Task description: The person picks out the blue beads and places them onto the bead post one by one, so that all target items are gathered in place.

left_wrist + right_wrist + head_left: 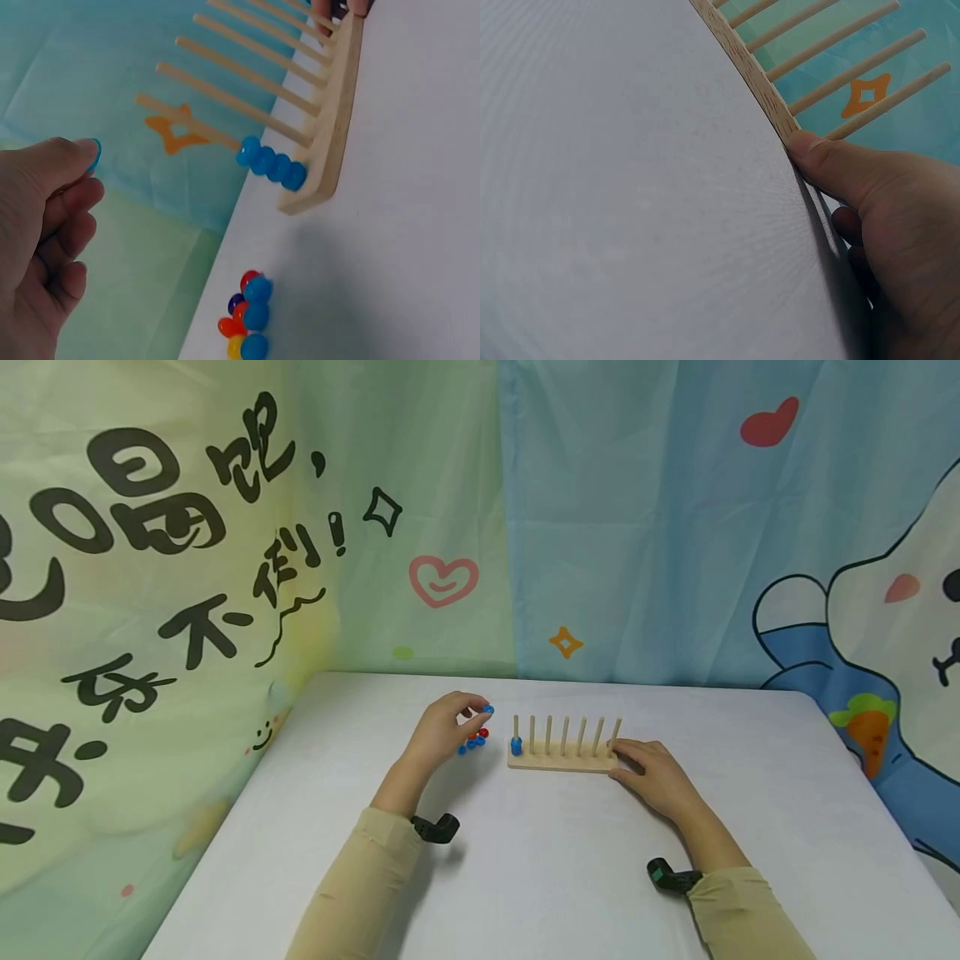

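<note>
pale, bare wood makes up the peg rack (562,763), a slim rectangular base with a row of seven smooth, round-ended pegs (565,735), standing on the matte white tabletop (540,868). on its leftmost peg sit four glossy blue beads (271,164), rounded and stacked touching one another down to the base. the left hand (442,731) pinches a single blue bead (488,710) between thumb and forefinger, raised to the left of the rack; in the left wrist view only a thin shiny rim of it shows past the thumb. below that hand, loose beads (256,316) in blue, red, orange, yellow and a dark tone lie clustered on the table. the right hand (658,777) grips the rack's right end, thumb against the grained wood. soft, faintly creased printed fabric (600,527) hangs behind.
</note>
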A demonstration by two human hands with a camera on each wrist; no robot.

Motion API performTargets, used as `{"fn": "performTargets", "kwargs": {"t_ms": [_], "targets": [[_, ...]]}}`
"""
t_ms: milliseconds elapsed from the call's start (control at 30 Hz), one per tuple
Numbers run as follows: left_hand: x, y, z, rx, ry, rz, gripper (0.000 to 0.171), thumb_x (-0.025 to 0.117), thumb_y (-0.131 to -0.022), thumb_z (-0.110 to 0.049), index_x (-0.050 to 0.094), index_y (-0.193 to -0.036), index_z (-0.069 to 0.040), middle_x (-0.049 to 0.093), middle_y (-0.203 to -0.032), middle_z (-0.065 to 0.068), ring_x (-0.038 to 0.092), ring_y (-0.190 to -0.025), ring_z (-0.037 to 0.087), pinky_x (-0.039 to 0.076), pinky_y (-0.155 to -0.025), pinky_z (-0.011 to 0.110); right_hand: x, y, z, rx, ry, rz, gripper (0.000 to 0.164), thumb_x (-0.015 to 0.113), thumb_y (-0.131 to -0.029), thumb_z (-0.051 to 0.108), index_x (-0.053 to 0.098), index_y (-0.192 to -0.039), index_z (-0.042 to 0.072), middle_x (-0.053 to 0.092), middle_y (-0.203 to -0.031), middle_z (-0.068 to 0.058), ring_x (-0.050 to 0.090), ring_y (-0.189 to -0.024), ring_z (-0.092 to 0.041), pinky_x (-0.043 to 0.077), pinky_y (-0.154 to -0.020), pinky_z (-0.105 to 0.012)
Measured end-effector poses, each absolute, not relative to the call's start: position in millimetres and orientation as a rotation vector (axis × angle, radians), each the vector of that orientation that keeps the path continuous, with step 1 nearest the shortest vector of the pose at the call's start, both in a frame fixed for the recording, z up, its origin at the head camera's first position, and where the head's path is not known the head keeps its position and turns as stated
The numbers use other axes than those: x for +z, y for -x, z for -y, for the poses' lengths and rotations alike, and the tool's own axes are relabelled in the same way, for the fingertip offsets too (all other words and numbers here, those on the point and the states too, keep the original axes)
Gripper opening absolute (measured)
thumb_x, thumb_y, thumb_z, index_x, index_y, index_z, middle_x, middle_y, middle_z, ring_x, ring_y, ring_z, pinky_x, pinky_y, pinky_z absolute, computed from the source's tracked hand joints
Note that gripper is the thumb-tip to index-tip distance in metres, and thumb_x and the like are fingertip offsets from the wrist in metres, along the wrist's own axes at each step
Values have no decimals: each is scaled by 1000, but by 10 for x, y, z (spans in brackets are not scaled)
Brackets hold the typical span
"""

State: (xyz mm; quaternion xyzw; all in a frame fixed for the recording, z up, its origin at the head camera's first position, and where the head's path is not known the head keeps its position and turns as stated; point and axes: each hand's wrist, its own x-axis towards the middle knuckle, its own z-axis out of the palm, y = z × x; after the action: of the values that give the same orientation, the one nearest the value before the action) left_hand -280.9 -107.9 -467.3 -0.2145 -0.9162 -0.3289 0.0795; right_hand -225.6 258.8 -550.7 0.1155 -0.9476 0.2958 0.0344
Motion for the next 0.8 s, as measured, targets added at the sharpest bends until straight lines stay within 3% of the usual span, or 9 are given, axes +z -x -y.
{"fn": "performTargets", "kwargs": {"t_ms": [433, 800], "targets": [[-4531, 2813, 815, -969, 792, 2761, 24, 66, -96, -33, 70, -114, -19, 69, -114, -4, 63, -100, 14, 53, -87, 31, -5533, 2260, -2586, 897, -350, 2906, 57, 67, -93, 38, 55, -139, 7, 54, -143, -17, 46, -128, -38, 35, -107, -60], [-4626, 2824, 746, -890, 836, 2812, 23, 64, -97, -35, 70, -113, -20, 69, -110, -6, 63, -97, 13, 51, -86, 30, -5535, 2271, -2581, 904, -350, 2913, 57, 67, -94, 40, 55, -139, 8, 54, -143, -16, 46, -128, -38, 35, -107, -60]]}}
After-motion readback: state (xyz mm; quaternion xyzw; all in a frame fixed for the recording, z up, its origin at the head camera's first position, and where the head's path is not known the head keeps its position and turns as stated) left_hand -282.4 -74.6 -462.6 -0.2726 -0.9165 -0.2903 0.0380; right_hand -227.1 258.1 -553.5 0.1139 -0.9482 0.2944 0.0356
